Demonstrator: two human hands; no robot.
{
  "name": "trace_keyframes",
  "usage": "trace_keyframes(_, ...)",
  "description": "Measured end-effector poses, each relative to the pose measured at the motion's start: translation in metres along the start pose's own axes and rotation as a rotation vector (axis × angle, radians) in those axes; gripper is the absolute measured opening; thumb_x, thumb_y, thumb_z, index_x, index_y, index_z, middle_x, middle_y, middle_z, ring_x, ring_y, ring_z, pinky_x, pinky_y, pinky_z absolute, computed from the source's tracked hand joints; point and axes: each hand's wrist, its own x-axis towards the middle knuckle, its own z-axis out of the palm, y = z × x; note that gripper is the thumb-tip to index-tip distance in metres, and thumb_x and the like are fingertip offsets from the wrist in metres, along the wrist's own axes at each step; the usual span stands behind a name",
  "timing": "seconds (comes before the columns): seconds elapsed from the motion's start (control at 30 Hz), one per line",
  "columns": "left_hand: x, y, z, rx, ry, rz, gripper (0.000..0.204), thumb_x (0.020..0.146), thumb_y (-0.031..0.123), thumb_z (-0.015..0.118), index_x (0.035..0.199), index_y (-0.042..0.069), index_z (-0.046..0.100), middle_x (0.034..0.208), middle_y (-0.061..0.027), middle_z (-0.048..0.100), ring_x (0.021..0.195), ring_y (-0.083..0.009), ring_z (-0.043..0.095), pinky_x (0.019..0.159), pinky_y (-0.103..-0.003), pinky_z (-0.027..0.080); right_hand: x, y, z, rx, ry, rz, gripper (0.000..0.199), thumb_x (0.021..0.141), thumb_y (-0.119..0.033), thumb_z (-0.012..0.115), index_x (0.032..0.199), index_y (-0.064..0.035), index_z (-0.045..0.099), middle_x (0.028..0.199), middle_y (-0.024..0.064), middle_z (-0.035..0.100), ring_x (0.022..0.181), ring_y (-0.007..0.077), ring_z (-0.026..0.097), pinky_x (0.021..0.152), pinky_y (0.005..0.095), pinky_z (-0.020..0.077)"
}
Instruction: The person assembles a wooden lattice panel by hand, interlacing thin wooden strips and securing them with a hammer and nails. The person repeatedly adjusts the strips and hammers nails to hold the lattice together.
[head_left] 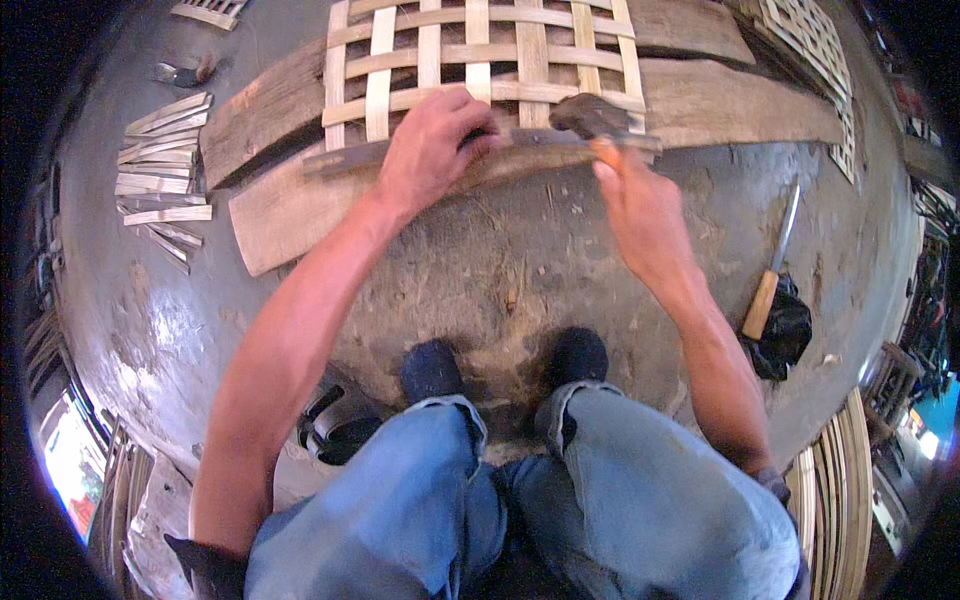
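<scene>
My right hand (645,215) is closed round the orange handle of a hammer (592,118). Its dark head is over the right part of a long, dark flat bar (550,137). My left hand (435,150) is closed on that bar, with its fingers curled; the grip is partly hidden. The bar lies along the near edge of a woven panel of pale flat strips (430,60), which has an open square lattice. Underneath the panel are rough wooden planks (725,108). The hammer and right hand are slightly blurred.
Short pale strips (160,160) lie on the floor to the left. A wooden-handled knife (765,300) rests against a black bag (785,330) on the right. Another woven panel (805,40) is at the far right, long strips (840,480) at the near right.
</scene>
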Motion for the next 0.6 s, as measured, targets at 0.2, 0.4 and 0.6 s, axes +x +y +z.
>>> trace_keyframes(0.2,0.005,0.007,0.002,0.001,0.005,0.018,0.017,0.082,0.018,0.075,0.090,0.008,0.064,0.086,-0.0095,0.058,0.087,-0.0317,0.059,0.078,-0.044,0.049,-0.006,0.002,0.014,-0.027,-0.081,0.016,0.032,0.103,-0.029,0.051,0.111,0.0013,0.056,0.081,0.0271,0.066,0.080,0.0484,0.066,0.067,0.0557,0.0501)
trace_keyframes(0.4,0.005,0.002,0.005,-0.018,0.020,0.017,0.018,0.082,0.017,0.075,0.090,0.007,0.063,0.087,-0.0099,0.058,0.089,-0.0320,0.059,0.079,-0.044,0.049,-0.002,-0.001,0.009,-0.013,-0.060,-0.028,0.033,0.104,-0.030,0.050,0.105,0.0025,0.054,0.081,0.0292,0.066,0.081,0.0489,0.066,0.070,0.0587,0.0503)
trace_keyframes(0.6,0.004,0.004,0.002,-0.009,-0.009,-0.009,0.019,0.083,0.019,0.075,0.090,0.006,0.063,0.088,-0.0109,0.057,0.091,-0.0332,0.058,0.080,-0.045,0.048,0.004,0.000,0.005,-0.023,-0.101,-0.018,0.032,0.103,-0.030,0.051,0.103,0.0022,0.052,0.078,0.0293,0.066,0.080,0.0495,0.065,0.069,0.0591,0.0501)
